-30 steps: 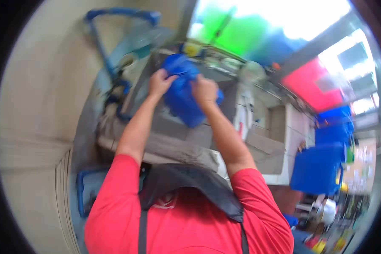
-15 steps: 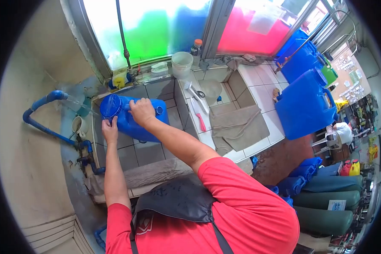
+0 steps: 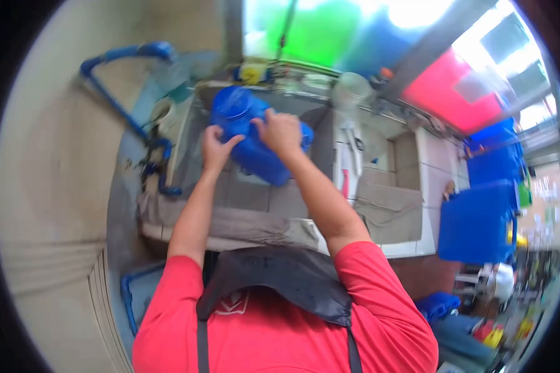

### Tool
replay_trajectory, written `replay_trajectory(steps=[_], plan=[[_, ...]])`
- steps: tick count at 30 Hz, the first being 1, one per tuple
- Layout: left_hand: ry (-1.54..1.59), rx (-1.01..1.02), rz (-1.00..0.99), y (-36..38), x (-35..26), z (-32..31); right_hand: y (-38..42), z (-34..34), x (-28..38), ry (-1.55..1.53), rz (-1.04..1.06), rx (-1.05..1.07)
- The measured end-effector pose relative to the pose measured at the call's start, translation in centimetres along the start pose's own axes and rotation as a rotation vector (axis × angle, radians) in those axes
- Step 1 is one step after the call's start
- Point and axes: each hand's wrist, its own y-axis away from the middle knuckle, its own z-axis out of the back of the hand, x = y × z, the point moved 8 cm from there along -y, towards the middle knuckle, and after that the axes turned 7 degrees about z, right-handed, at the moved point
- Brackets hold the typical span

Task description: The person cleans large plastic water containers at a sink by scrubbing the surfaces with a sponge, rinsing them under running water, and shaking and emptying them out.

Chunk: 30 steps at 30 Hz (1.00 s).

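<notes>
Blue jug (image 3: 264, 163) tilted in tiled sink (image 3: 235, 194), handling looks mid-way. Large cap (image 3: 232, 101) on; tightness and fill level: can't tell. Right hand (image 3: 280, 132) grip curled closed on jug's handle side; left hand (image 3: 215, 151) grip part-open, thumb and fingers spread against capped end. Jug: smooth plastic, rounded-box body. Rumpled grey cloth (image 3: 242, 225) along front rim.

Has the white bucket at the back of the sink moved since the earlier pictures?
No. The camera has turned, but the white bucket still stands at the back end of the tiled divider, beyond the pink handle.
</notes>
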Motion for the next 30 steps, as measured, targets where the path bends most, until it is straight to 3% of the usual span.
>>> replay_trajectory(steps=[7, 10, 14, 17, 18, 19, 21, 23, 25, 27, 30], plan=[[0.039, 0.010, 0.145, -0.5, 1.2, -0.7, -0.2, -0.1, 0.6, 0.132, 0.062, -0.013], [0.163, -0.038, 0.048, 0.0, 0.4, -1.3, -0.3, -0.2, 0.6, 0.178, 0.042, -0.015], [0.238, -0.077, 0.169, 3.0, 0.7, -6.4, -0.7, -1.0, 1.9, 0.185, -0.062, -0.009], [0.154, 0.036, 0.164, 1.6, -0.5, -4.3, -0.5, -1.2, 1.7, 0.188, -0.053, -0.014], [-0.067, 0.136, 0.238, 0.9, -0.9, -2.9, -0.8, -0.9, 1.5, 0.200, -0.014, -0.042], [-0.069, 0.134, 0.237, -0.1, -0.9, -1.8, -1.0, -1.0, 1.0, 0.197, -0.013, -0.043], [0.002, -0.028, 0.136, -2.0, -1.5, 1.5, -1.2, -1.2, 1.2, 0.190, 0.095, -0.056], [-0.188, 0.128, 0.138, -3.4, -3.1, 3.6, -1.6, -1.4, 0.9, 0.190, 0.129, -0.045], [-0.246, 0.143, 0.100, -5.0, -4.8, 5.1, -2.0, -1.4, 0.6, 0.187, 0.167, -0.035], [0.026, 0.320, -0.103, -5.9, -7.5, 5.0, -2.3, -1.5, 0.5, 0.155, 0.192, -0.012], [0.085, 0.346, -0.063, -7.0, -9.1, 4.1, -2.1, -1.4, 1.0, 0.138, 0.245, 0.006]])
